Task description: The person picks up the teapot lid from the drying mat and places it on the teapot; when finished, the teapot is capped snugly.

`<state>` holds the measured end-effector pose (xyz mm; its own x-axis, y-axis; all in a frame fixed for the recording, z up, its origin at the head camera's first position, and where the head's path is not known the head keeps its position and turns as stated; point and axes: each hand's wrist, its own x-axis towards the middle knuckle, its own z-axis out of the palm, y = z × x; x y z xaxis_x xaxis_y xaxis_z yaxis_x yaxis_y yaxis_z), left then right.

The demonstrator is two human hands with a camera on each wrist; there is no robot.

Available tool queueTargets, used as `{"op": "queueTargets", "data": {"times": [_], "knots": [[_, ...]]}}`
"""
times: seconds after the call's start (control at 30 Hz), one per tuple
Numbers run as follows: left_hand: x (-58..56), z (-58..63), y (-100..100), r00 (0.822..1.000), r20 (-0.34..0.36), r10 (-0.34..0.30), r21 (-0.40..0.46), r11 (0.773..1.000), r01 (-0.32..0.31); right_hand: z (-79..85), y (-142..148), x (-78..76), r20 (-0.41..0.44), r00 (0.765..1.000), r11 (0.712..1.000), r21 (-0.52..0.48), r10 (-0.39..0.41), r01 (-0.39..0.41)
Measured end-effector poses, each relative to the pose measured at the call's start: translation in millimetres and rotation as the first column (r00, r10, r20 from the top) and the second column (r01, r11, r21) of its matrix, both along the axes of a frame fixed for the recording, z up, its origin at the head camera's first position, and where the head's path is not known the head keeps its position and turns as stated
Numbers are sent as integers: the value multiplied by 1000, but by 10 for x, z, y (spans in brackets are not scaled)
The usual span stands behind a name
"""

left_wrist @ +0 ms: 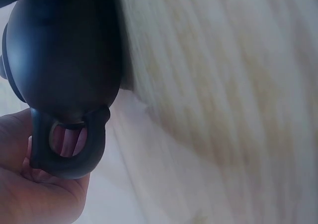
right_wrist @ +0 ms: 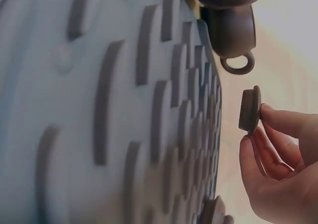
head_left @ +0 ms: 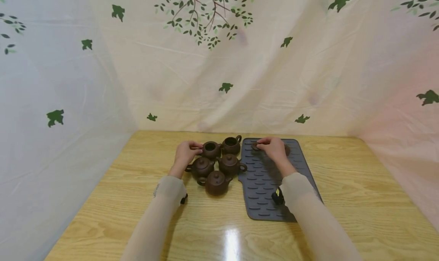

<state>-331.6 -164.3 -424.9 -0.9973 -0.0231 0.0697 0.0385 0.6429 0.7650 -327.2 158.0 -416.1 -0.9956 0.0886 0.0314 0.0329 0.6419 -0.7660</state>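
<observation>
In the head view, my left hand (head_left: 187, 152) pinches a dark brown lidless teapot (head_left: 211, 154) at its left side; the grip itself is mostly hidden. My right hand (head_left: 273, 148) holds a small round teapot lid (right_wrist: 250, 110) between thumb and fingertips, above the dark grey ridged mat (head_left: 260, 192). Another lid (right_wrist: 213, 211) lies on that mat, partly behind the hand in the head view. A lidded teapot (head_left: 202, 167) stands just in front of my left hand, and its body and handle fill much of the left wrist view.
A second lidless teapot (head_left: 231, 145) stands at the back, beside the mat's left edge. Two more lidded teapots, one in the middle (head_left: 229, 165) and one at the front (head_left: 216, 183), crowd close to the others on the wooden table (head_left: 113, 200). A printed cloth (head_left: 192, 82) hangs behind.
</observation>
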Motion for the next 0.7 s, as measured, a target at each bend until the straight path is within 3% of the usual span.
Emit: {"op": "queueTargets", "data": {"times": [0.4,0.7], "knots": [[108,21,11,1000,3,19,1,1000,-19,110,-211,57,-71,996,998,-22,56,-58],[174,18,41,999,13,34,-1,999,-34,91,-344,34,-39,997,997,-20,69,-70]]}}
